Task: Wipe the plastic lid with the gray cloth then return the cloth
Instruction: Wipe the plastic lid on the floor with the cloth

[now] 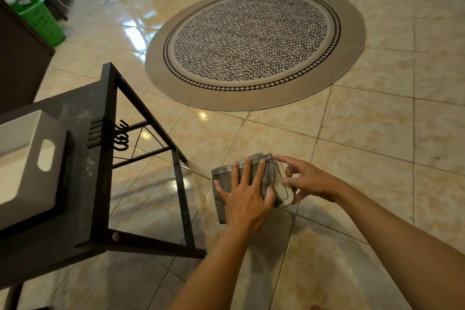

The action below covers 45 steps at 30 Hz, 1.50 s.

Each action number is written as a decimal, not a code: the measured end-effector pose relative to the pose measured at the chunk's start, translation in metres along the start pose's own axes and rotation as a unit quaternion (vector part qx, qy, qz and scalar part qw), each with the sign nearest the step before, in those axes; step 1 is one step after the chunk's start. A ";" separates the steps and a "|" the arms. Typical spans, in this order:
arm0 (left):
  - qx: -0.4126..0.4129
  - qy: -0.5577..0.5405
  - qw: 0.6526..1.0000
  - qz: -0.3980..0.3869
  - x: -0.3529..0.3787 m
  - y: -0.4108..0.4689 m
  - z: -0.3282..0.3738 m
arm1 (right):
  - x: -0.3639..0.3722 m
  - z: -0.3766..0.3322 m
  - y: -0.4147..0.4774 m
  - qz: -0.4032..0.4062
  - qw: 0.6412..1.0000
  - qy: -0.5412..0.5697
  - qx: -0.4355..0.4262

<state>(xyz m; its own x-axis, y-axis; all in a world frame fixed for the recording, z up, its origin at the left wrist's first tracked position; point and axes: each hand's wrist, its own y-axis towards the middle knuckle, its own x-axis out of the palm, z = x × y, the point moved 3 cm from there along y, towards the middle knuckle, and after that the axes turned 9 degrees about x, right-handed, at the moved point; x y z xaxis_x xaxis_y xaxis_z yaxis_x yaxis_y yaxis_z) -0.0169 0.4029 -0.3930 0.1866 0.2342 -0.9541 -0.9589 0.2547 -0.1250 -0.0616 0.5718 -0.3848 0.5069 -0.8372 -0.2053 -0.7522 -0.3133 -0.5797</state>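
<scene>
A folded gray cloth (pixel 222 184) lies over a white plastic lid (pixel 281 187), held in the air above the tiled floor. My left hand (pixel 245 194) presses flat on the cloth with the fingers spread. My right hand (pixel 305 178) grips the lid's right edge between thumb and fingers. Only a strip of the lid's right side shows; the cloth and my left hand cover the rest.
A black metal-framed table (pixel 105 184) stands at the left, with hooks (pixel 120 137) on its side and a white plastic bin (pixel 27 158) on top. A round patterned rug (pixel 254 45) lies ahead. A green basket (pixel 40 20) sits far left, beside dark furniture.
</scene>
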 end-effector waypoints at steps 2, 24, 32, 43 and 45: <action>-0.006 -0.004 1.000 0.013 0.001 -0.013 -0.005 | 0.001 0.001 0.000 0.001 1.000 -0.002 -0.003; -0.039 0.016 0.999 -0.002 0.004 -0.008 -0.006 | 0.010 0.006 0.006 0.029 0.999 0.015 -0.014; 0.000 0.041 0.999 -0.023 0.001 0.013 0.003 | 0.011 0.006 0.006 0.027 0.999 0.042 -0.021; 0.017 0.052 0.998 -0.019 -0.001 0.007 0.008 | 0.009 0.004 0.005 0.024 0.998 0.050 -0.015; -0.001 0.059 0.998 -0.018 -0.001 -0.003 0.001 | 0.009 0.003 0.005 0.021 0.999 0.044 -0.008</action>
<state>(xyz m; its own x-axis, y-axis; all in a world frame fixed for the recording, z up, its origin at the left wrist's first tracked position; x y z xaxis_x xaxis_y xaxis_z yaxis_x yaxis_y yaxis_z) -0.0137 0.4027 -0.3909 0.1953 0.1133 -0.9742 -0.9524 0.2588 -0.1608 -0.0593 0.5644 -0.3919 0.4355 -0.8862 -0.1582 -0.7797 -0.2834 -0.5584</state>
